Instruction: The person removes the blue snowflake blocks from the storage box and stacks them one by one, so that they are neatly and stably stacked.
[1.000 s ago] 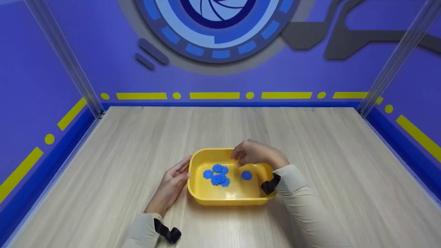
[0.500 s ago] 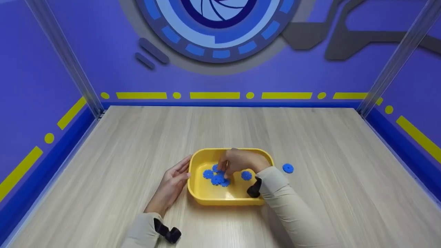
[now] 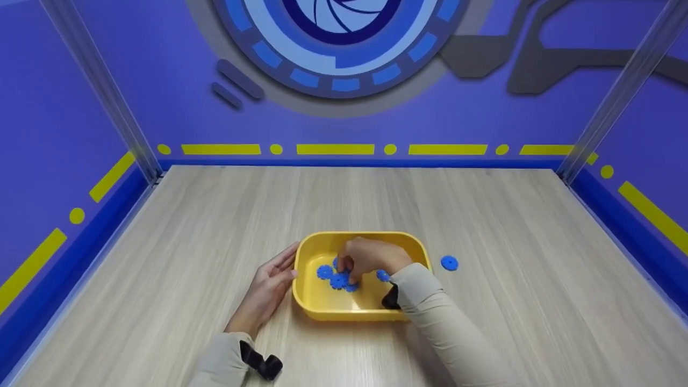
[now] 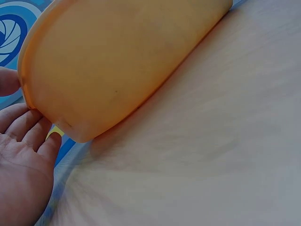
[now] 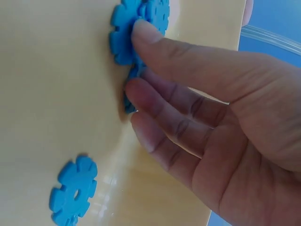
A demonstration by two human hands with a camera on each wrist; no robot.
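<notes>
A yellow plastic bin [image 3: 322, 314] sits in front of me, holding several flat blue interlocking discs [image 3: 338, 281] with notched edges. My left hand [image 3: 267, 285] rests along the bin's left side, its fingers [image 4: 35, 127] nearly straight against the outer wall. Inside the bin, my right hand [image 3: 371, 255] reaches into the pile. Up close, the right thumb and curled fingertips pinch at a tilted blue disc [image 5: 130, 96] beside other discs [image 5: 123, 42]; the index finger is mostly hidden. A single disc [image 5: 74, 190] lies apart on the bin floor, partly covered by the right wrist in the head view.
One blue disc [image 3: 449, 263] lies on the wooden table [image 3: 226, 215] to the right of the bin. Blue-purple panels [image 3: 344, 126] with yellow markings enclose the back and both sides. Each wrist carries a black camera mount [image 3: 262, 363].
My right hand swung from the bin's back right, over the pile of discs, and dipped into it. The disc on the table has come into view. The left hand stays put.
</notes>
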